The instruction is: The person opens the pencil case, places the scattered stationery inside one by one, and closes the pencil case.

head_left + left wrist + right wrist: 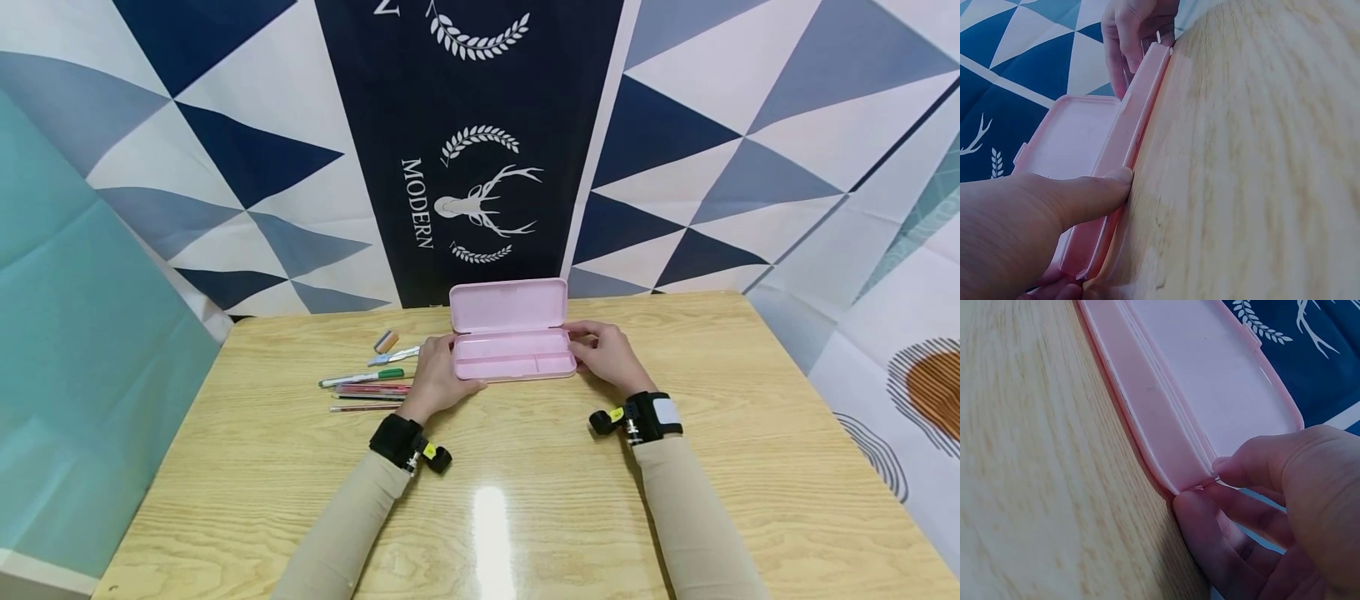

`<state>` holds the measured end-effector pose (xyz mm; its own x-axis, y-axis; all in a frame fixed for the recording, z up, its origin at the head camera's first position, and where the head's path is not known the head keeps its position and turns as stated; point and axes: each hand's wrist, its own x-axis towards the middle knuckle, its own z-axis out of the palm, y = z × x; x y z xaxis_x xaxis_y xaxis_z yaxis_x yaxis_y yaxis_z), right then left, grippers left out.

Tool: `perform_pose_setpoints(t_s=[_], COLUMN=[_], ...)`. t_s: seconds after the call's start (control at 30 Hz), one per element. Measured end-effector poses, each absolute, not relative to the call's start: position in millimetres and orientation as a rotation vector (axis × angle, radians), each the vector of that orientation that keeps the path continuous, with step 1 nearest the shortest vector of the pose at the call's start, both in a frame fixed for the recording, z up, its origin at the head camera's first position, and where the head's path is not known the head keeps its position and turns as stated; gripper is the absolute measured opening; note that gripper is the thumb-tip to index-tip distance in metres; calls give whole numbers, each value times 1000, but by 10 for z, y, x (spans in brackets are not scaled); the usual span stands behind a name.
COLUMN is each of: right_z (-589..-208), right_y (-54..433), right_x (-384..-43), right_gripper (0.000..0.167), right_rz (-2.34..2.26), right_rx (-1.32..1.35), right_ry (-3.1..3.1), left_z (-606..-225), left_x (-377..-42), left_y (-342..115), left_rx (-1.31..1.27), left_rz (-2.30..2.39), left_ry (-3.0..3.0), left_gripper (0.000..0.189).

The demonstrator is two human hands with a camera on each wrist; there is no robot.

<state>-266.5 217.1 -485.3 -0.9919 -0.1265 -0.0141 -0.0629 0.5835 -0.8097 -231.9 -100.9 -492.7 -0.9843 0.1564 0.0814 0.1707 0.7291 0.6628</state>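
A pink pencil case point(495, 368) lies on the table with its lid point(508, 306) raised at the back. Its tray shows a small divider near the right end and holds nothing that I can see. My left hand point(438, 375) grips the left end, thumb along the front edge in the left wrist view and fingers around the end, partly hidden. At the opposite end, my right hand point(1310, 506) pinches the corner, its thumb on the rim and its fingers against the outer side.
Left of the case lie a green-capped marker point(363, 378), several pencils or pens point(367, 391), a pale blue and silver tool point(393, 357), unclear in kind, and an eraser point(386, 341). My left hand partly covers them. A patterned cloth point(480, 208) hangs behind the table's back edge.
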Motion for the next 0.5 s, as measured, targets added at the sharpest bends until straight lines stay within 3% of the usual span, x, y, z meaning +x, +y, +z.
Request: perform_pose_setpoints(t_s=[0.5], right_z=[-4881], right_y=[2182], right_x=[-2689], right_gripper=[40], right_rz=[-1417], right_rx=[-146], right_ry=[2701], left_z=[-4920], left_x=[-2345], left_y=[-1032], left_rx=[-304], left_rz=[-1124], left_ry=[-2926], left_gripper=[98])
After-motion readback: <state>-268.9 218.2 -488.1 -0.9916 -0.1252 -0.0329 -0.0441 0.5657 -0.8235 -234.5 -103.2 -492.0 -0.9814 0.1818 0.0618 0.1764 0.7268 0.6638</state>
